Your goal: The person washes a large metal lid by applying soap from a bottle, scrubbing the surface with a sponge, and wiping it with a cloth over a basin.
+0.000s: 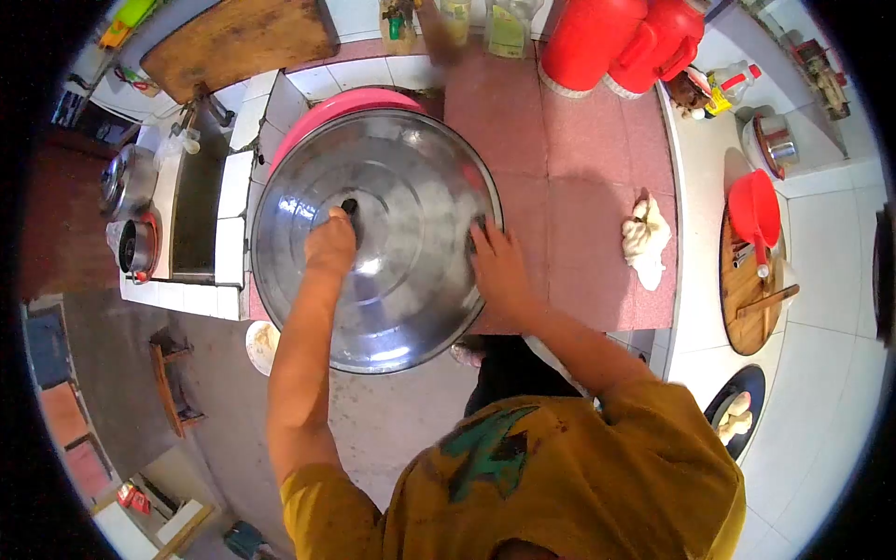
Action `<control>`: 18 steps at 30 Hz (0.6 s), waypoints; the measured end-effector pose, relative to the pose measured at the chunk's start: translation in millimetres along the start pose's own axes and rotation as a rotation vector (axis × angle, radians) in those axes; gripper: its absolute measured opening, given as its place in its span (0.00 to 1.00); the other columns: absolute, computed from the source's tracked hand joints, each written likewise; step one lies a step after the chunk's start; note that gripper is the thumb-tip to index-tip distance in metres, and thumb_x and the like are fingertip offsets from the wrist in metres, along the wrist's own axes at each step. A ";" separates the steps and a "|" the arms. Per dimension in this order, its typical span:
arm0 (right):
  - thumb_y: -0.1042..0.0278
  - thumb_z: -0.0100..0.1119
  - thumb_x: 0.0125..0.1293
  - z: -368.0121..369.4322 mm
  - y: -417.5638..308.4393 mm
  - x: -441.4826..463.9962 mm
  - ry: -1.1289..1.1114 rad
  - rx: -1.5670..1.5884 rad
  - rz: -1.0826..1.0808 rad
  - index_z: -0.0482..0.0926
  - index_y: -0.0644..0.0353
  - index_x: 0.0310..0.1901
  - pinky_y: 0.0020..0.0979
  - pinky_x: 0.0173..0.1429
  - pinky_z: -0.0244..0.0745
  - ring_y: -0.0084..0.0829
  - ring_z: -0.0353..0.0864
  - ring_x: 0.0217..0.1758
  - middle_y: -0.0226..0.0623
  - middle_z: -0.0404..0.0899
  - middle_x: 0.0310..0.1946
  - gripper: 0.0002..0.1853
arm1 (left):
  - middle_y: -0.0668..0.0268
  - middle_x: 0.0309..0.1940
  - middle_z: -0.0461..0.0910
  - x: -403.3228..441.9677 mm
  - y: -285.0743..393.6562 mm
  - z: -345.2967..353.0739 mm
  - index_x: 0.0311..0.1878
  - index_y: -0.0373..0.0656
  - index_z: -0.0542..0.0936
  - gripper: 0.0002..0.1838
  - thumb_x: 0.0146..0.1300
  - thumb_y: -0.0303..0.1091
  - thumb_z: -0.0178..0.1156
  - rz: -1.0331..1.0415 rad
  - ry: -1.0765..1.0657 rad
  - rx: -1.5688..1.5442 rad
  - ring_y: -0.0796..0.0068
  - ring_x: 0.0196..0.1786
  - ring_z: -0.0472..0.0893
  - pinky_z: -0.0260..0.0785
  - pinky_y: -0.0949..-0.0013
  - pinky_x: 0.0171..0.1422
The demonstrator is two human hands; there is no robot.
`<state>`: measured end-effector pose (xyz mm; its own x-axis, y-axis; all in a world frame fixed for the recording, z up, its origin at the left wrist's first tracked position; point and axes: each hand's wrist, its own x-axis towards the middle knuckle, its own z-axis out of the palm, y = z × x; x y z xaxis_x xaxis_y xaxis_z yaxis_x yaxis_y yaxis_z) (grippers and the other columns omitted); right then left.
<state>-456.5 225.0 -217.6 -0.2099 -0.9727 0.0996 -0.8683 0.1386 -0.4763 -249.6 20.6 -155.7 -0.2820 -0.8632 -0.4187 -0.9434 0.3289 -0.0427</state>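
Lid [415, 299] first: where was it?

Over the near left part of the pink tiled counter [588, 140], with its lower edge past the counter's front and above the floor [383, 425]. The counter was the larger of the two, but the lid hid much of its left half.

And under the lid?

A pink tub [347, 99], showing only as a curved strip along the far side. The rest was covered, so I couldn't tell what it held, or whether lid and tub touched.

What else was partly lost to view?

Two red flasks, one [590, 42] on the counter's far edge and another [658, 42] just beside it, both cut off at the top. Near the front, a pale plate [261, 347] ran in behind the lid's lower left edge. A crumpled white cloth [646, 243] lay in plain sight on the counter's right side.

Now the hands?

The left hand [331, 245] was closed around the lid's handle, near the middle. Its curled fingers were mostly hidden beneath the hand.

The right one?

The right hand [504, 271] lay open at the lid's right edge, fingers reaching forward and only slightly apart, their tips on the metal. The thumb was hard to make out.

The smallest thing?

The handle [350, 206] itself: just its black end poked out beyond the left fist.
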 end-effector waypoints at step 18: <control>0.62 0.60 0.63 5.4 31.1 14.5 0.114 0.060 -0.053 0.71 0.74 0.56 0.52 0.58 0.69 0.59 0.74 0.52 0.62 0.75 0.51 0.26 | 0.47 0.41 0.85 2.8 -6.1 4.2 0.50 0.33 0.67 0.11 0.69 0.29 0.48 0.077 0.035 0.029 0.51 0.47 0.86 0.80 0.56 0.51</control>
<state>-484.1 214.1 -235.7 -0.2175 -0.9502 0.2230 -0.8515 0.0731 -0.5192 -243.9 17.9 -160.5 -0.3597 -0.8476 -0.3901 -0.9135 0.4051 -0.0378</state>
